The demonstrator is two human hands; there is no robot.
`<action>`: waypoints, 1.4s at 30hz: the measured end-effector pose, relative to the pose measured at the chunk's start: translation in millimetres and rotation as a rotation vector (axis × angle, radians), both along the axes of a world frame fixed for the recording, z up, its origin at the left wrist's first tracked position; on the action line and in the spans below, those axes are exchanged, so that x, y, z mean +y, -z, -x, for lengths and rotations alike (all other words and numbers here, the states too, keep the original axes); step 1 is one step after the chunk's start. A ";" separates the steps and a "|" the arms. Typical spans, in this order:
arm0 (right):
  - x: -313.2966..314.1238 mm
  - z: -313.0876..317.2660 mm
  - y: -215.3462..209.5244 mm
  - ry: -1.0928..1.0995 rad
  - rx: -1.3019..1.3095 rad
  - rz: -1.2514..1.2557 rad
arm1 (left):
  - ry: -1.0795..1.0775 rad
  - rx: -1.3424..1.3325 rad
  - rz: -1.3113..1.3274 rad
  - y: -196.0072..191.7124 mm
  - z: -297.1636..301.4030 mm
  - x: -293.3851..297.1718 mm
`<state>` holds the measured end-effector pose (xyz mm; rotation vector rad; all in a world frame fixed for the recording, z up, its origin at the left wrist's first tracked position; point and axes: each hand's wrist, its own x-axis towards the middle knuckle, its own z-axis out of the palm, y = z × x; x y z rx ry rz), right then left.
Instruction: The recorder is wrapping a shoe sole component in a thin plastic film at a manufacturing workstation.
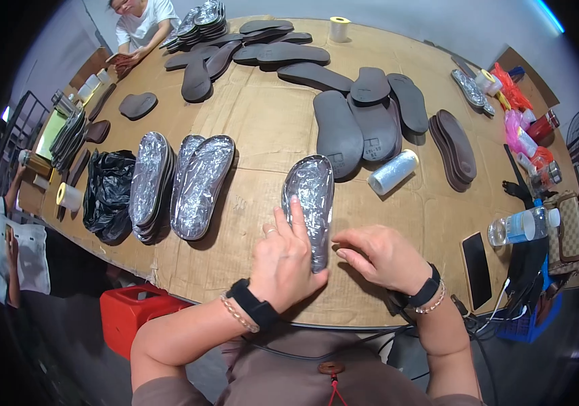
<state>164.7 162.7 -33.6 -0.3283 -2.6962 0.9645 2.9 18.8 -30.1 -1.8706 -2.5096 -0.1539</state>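
A shoe sole point(308, 193) wrapped in clear, shiny film lies upright on the cardboard-covered table in front of me. My left hand point(283, 260) rests on its near left part, with the index finger stretched along the top and the thumb by the near end. Just right of the sole, my right hand point(383, 256) hovers with fingers loosely bent and a small gap between thumb and index finger; nothing shows in it. Beyond it lies a roll of clear film point(393, 172). More wrapped soles point(203, 186) stand in a pair to the left, beside a wrapped stack point(150, 179).
Bare brown soles point(338, 132) spread across the far middle, with a stack point(453, 149) at right. A black plastic bag point(109, 193) sits at left. A phone point(476, 271), water bottle point(516, 227) and cables are at right. A person point(144, 30) sits across the table.
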 end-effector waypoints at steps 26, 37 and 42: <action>-36.0 64.5 -0.4 -0.135 -0.119 -0.383 | -0.099 -0.466 -0.225 9.6 62.7 -47.7; -49.4 64.9 -5.3 -0.359 -0.162 -0.216 | -0.090 -0.462 -0.264 16.0 59.4 -44.9; -52.7 78.9 -17.3 -0.369 -0.222 -0.232 | -0.104 -0.358 -0.191 18.6 56.6 -45.4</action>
